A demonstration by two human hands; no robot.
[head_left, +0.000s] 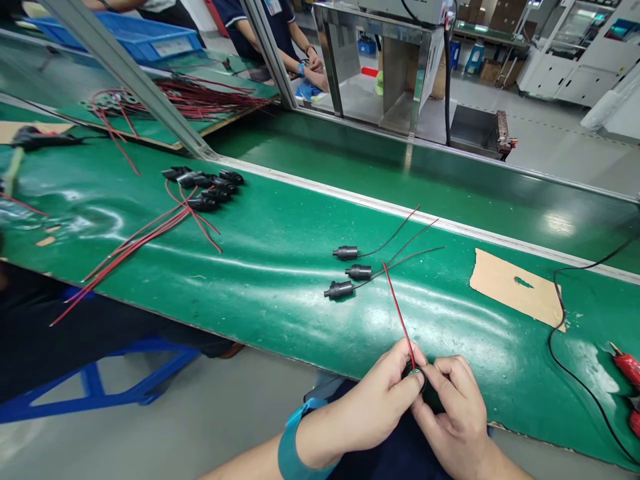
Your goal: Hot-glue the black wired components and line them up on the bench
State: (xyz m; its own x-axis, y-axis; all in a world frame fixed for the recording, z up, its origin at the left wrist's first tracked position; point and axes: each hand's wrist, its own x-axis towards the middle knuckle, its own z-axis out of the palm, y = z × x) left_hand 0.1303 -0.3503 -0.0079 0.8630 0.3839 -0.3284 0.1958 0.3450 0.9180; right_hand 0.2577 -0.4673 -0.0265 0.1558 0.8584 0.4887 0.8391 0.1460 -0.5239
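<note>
In front of my body, at the bench's near edge, both hands grip a round black part with a red wire rising from its open end. My left hand, with a teal band on its wrist, pinches the part near the wire's base. From the other side, my right hand holds it between thumb and fingertips. The fingers hide most of the part. Beyond the hands, three black cylindrical parts with thin wires, one being the middle black cylinder, lie on the green mat.
Left on the bench sits a pile of black parts with red wires. Further back are a wire bundle and a blue tray. Cardboard, a black cable and a red-handled tool lie right. Co-workers sit beyond the metal frame.
</note>
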